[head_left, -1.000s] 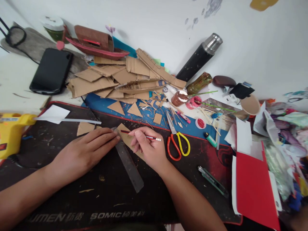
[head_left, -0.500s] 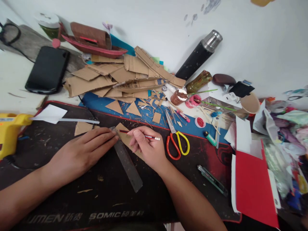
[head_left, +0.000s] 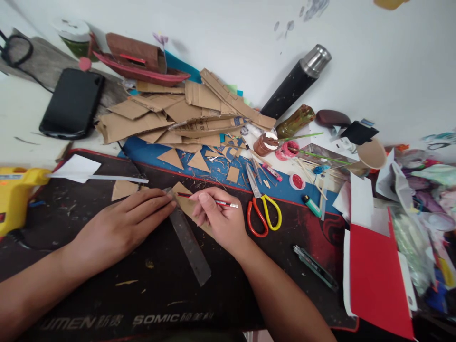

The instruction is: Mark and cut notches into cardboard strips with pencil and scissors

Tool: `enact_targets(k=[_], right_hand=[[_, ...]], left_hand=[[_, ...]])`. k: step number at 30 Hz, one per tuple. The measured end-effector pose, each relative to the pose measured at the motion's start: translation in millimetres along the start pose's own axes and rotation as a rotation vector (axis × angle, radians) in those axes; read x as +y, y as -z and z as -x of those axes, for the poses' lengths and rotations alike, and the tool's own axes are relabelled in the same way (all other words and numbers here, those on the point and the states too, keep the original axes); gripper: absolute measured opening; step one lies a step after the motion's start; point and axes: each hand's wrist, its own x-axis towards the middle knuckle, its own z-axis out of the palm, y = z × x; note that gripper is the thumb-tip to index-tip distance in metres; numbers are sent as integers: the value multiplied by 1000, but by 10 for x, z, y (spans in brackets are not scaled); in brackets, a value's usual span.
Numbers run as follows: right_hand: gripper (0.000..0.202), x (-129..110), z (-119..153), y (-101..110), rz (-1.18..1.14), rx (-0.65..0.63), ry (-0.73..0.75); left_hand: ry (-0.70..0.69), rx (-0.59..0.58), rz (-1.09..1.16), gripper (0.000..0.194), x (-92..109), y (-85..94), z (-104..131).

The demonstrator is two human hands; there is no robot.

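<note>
Nothing shifted, left hand (head_left: pixel 117 228) flat on ruler (head_left: pixel 187 237), right hand (head_left: pixel 219 218) fingers pinching pencil (head_left: pixel 213 201), tip hidden.

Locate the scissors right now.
Head view: the scissors lie on the dark mat, just beyond the right hand holding the pencil.
</note>
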Motion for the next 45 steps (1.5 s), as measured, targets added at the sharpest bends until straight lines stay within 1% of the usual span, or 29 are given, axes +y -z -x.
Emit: enact_targets(k=[6, 11, 19, 27, 37, 45], right_hand=[[49, 9, 3, -3, 3, 2, -25], [51, 10, -5, -14, 23, -11, -51], [42, 3, -15, -27, 4, -27, -10], [44, 10, -18, -21, 61, -33, -19], [41, -11, -31, -20, 37, -47, -4], [50, 14, -20, -16, 64, -37, -33]], left_hand=[[10, -72, 5, 69, 4, 43, -3], [-7, -49, 3, 66, -4, 39, -2], [6, -51, 13, 65, -9, 24, 11], [0, -40, 12, 70, -16, 17, 4], [-20, -30, -14, 66, -9, 42, -38], [-8, -41, 3, 68, -19, 33, -15]])
